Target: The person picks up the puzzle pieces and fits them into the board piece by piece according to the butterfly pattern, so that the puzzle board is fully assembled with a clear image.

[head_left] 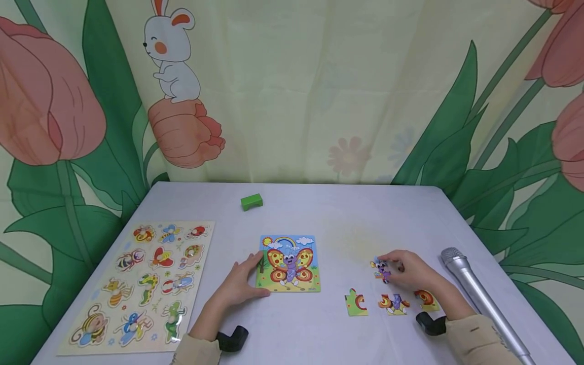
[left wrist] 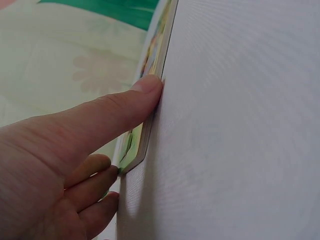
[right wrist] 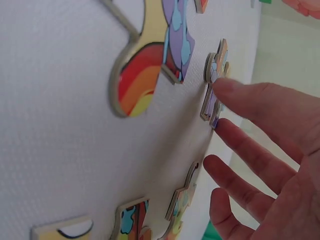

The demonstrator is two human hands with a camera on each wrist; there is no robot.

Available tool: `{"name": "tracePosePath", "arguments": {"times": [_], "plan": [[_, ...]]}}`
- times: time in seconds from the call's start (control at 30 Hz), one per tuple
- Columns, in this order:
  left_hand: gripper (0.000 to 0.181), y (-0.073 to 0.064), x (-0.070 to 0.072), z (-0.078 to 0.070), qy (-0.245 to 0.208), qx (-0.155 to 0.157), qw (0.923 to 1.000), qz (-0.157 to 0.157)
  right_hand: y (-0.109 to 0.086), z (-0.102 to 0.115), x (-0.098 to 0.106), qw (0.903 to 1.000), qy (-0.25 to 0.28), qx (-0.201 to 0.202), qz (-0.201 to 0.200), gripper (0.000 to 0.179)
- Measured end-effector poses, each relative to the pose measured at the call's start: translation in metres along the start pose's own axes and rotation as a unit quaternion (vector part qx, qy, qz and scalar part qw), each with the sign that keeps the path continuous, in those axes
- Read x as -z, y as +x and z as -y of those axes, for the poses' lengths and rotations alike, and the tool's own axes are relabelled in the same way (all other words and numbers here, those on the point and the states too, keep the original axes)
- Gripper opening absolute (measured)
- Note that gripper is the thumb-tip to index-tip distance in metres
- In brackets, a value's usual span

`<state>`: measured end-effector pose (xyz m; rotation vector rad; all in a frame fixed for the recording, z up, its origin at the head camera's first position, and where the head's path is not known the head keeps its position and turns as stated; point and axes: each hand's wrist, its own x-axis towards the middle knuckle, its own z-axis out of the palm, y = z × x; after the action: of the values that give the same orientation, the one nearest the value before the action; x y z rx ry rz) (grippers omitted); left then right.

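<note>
A square butterfly puzzle board [head_left: 298, 276] lies at the middle of the table. My left hand [head_left: 237, 285] holds its lower left corner, fingers at the left edge and thumb along the bottom edge. The left wrist view shows the thumb [left wrist: 125, 107] against the board's side edge [left wrist: 142, 145]. At right, my right hand [head_left: 417, 271] pinches a purple-and-blue puzzle piece [head_left: 381, 271] between thumb and index finger; the right wrist view shows this piece [right wrist: 211, 97] close to the table. Nearer me lie a green piece [head_left: 355, 304], an orange-and-purple piece [head_left: 394, 305] and a red-and-yellow piece [head_left: 428, 300].
A large board of insect and animal pictures [head_left: 157, 284] lies on the left. A green block [head_left: 252, 202] sits towards the back, and a silver microphone [head_left: 488, 304] lies along the right side. Behind the table [head_left: 365, 208] hangs a printed curtain [head_left: 292, 91].
</note>
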<state>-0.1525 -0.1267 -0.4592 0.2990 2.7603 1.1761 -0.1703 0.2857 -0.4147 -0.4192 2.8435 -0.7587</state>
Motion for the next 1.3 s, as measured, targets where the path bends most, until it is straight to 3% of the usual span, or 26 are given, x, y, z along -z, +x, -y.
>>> {"name": "tracePosePath", "arguments": {"times": [0.3,0.8,0.97,1.3], "plan": [[0.091,-0.001,0.001,-0.002,-0.003,-0.005,1.0000,0.001,0.004,-0.003,-0.002,0.9992,-0.035,0.017,0.000,0.042],[0.091,-0.001,0.001,-0.001,-0.002,-0.005,1.0000,-0.001,0.007,0.001,-0.004,0.9988,-0.046,0.006,-0.017,0.050],[0.091,0.000,0.001,-0.001,-0.002,-0.003,1.0000,-0.001,0.012,0.010,-0.003,0.9990,-0.038,0.022,-0.013,0.050],[0.091,-0.001,0.001,-0.001,-0.005,0.003,1.0000,-0.003,0.031,0.038,-0.012,0.9953,-0.014,0.095,-0.013,0.050]]}}
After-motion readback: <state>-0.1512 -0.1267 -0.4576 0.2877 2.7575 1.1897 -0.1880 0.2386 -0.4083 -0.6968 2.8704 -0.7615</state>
